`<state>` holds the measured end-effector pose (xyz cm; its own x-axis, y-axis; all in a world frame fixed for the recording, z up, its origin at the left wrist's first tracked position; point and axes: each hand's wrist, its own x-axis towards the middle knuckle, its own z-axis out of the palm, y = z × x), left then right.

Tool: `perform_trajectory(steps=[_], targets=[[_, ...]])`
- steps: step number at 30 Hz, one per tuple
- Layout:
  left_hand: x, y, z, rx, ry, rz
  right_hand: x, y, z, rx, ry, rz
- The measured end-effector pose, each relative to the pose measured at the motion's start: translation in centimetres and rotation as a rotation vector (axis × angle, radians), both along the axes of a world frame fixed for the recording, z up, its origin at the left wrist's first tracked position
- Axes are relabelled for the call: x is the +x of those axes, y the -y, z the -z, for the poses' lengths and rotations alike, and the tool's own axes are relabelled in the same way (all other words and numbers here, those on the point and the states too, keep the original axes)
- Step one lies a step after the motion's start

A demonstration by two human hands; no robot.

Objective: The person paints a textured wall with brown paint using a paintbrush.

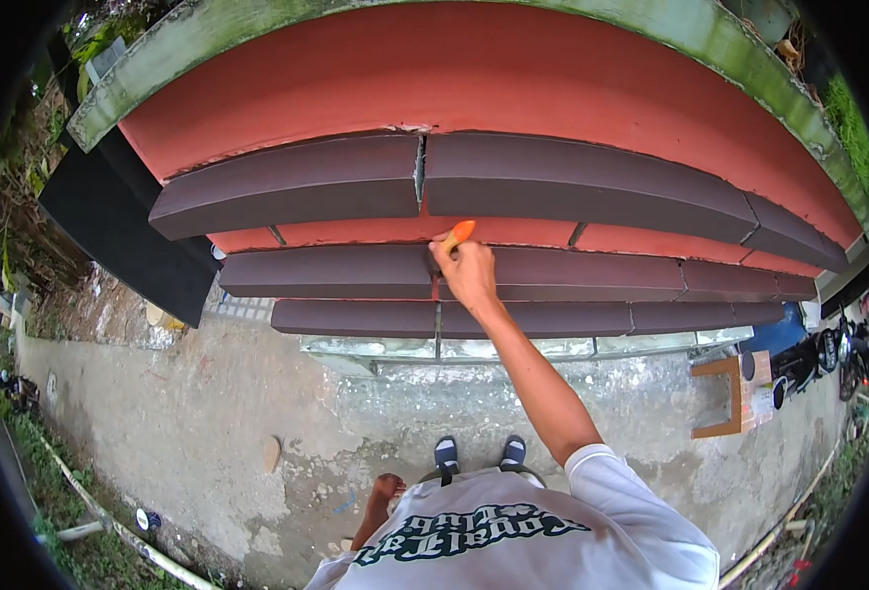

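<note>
My right hand (466, 270) reaches up to the wall, fingers closed round a paintbrush (463, 231) with an orange-tipped handle. The handle points up and to the right. Its bristles are hidden behind the fingers, close to the joint in the middle dark brown ledge (336, 271). Just above lies a red strip of wall (356, 232), and over that the upper brown ledge (592, 192), split by a pale, chipped gap. Low at my left side, my left hand (389, 485) is curled closed; what it holds, if anything, I cannot make out.
A lower brown ledge (356, 318) runs above a pale, weathered base. A wooden frame-like piece (718, 397) stands on the right of the concrete ground (189, 403), with parked motorbikes beyond. A black panel (125, 226) leans at the left. A pale pipe (130, 536) edges the grass.
</note>
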<state>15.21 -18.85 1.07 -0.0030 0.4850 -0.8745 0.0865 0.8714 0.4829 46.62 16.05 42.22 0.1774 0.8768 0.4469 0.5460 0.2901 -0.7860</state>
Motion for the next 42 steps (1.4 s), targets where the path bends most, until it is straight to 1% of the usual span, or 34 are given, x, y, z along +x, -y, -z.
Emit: perform_trajectory(steps=[1,3,5,8,9,10,12,14,15,16,18,19,20,21,22,24,25,28,30,31,32,34,36,37,39,40,41,42], targets=[[-0.4,-0.3,0.4,-0.003,-0.001,0.013,0.4,0.1,0.0,0.014,-0.061,0.015],[-1.2,-0.9,1.2,-0.009,0.001,0.042,4.1,0.2,0.2,-0.062,0.023,0.126],[-2.4,-1.6,1.4,-0.039,0.002,0.084,9.5,0.5,1.2,-0.011,0.052,0.226],[-3.1,-3.0,0.1,-0.015,-0.031,0.103,17.2,2.5,0.5,-0.027,0.233,0.447],[-3.5,-3.3,-0.1,-0.003,-0.039,0.100,19.2,3.0,0.2,-0.132,0.394,0.584],[-3.8,-3.5,-0.2,0.009,-0.047,0.096,19.9,3.6,-0.6,-0.145,0.435,0.675],[-4.2,-3.9,-0.3,0.020,-0.047,0.090,19.5,4.2,-1.1,-0.093,0.587,0.663],[-4.6,-3.4,-0.5,0.030,-0.045,0.079,16.8,3.1,-0.5,-0.158,0.692,0.615],[-4.5,-3.2,-0.6,0.038,-0.042,0.069,14.4,2.9,-0.4,-0.158,0.704,0.495],[-4.6,-2.9,-0.7,0.047,-0.042,0.058,12.0,1.5,0.8,-0.137,0.778,0.477],[-4.7,-2.3,-0.4,0.020,-0.034,0.053,5.8,0.4,0.9,-0.124,0.775,0.398],[-4.7,-2.1,-0.1,0.007,-0.030,0.051,2.9,0.3,-0.1,-0.131,0.715,0.341],[-4.6,-1.9,0.2,0.010,-0.021,0.039,1.2,-0.8,0.9,-0.085,0.614,0.285],[-4.5,-1.5,0.5,0.011,-0.013,0.028,-1.1,-0.8,0.1,-0.047,0.463,0.251],[-4.6,-1.0,0.6,0.010,-0.006,0.019,-2.6,-1.0,-0.5,-0.100,0.368,0.207],[-4.7,0.3,0.6,0.085,0.039,0.007,-3.9,-1.1,-0.5,-0.063,0.129,0.115],[-4.8,0.9,0.7,0.122,0.063,0.005,-3.7,-1.0,-0.4,-0.072,0.100,0.136],[-5.4,2.0,1.5,0.272,0.032,0.178,0.1,-0.5,0.8,-0.138,0.023,0.190],[-5.2,1.7,2.0,0.066,0.029,0.082,4.6,0.1,2.1,-0.181,-0.080,0.185],[-5.0,1.3,2.2,-0.036,0.028,0.034,7.0,0.7,1.6,-0.181,-0.018,0.249],[-4.8,1.2,2.5,-0.040,0.030,0.033,9.2,1.6,1.0,-0.184,0.043,0.312],[-4.7,1.1,2.8,-0.052,0.030,0.030,13.7,3.1,0.2,-0.113,0.240,0.470],[-4.3,0.2,1.9,-0.070,0.000,0.058,17.6,3.8,0.3,-0.187,0.445,0.678],[-3.9,-0.1,1.5,-0.077,-0.015,0.068,18.2,4.8,-0.3,-0.088,0.519,0.683],[-3.2,-0.4,0.6,-0.018,-0.018,0.068,17.6,4.7,-0.4,-0.122,0.626,0.647],[-3.0,-0.6,0.3,0.015,-0.025,0.068,16.6,4.4,-0.4,-0.137,0.672,0.631],[-2.8,-0.8,0.0,0.028,-0.032,0.068,14.0,4.1,-0.7,-0.145,0.639,0.592],[-2.5,-0.8,-0.1,0.041,-0.041,0.070,11.7,3.4,0.1,-0.096,0.711,0.486]])
